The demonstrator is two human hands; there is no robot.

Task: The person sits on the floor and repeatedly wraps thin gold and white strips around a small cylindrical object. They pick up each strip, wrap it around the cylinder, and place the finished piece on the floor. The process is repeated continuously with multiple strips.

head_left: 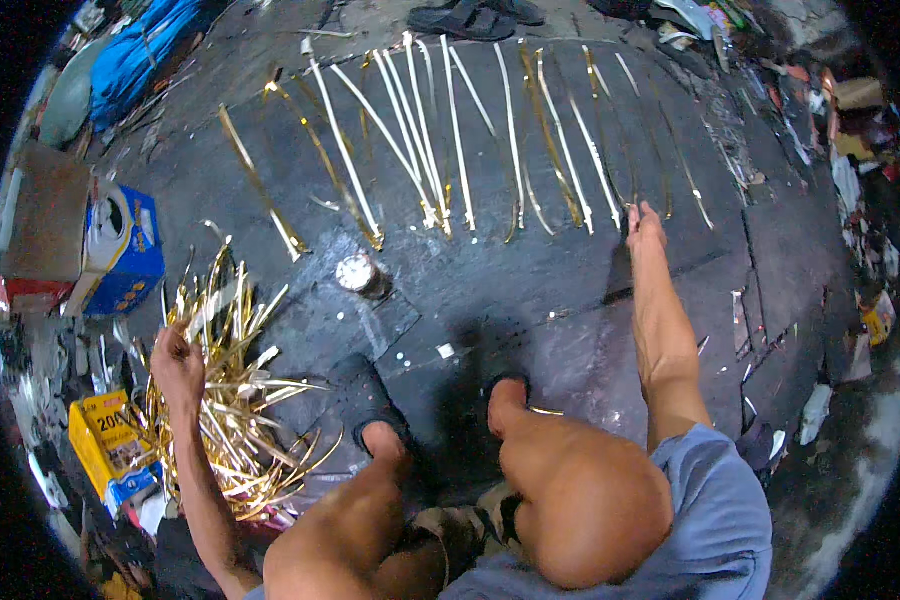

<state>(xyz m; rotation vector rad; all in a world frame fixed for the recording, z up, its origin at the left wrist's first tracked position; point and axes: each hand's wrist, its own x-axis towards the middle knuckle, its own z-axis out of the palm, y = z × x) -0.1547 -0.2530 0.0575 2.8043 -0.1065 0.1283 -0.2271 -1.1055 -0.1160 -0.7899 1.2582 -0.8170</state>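
Thin gold strips (232, 380) in a tangled, shiny heap

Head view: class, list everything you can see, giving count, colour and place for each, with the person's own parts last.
Laid-out strips: many, gold and pale, side by side in a row across the dark floor, far side.
Strip pile: one tangled heap, gold, near left.
Round can: one, whitish top, centre floor.
Blue box: one, blue and white, left edge.
Yellow box: one, yellow, lower left.
Sandals: a dark pair, top centre.
Scraps: scattered, mixed colours, right edge.
Left hand: on the strip pile.
Right hand: at the near end of the row's right side.
Knees: two, bare, bottom centre.
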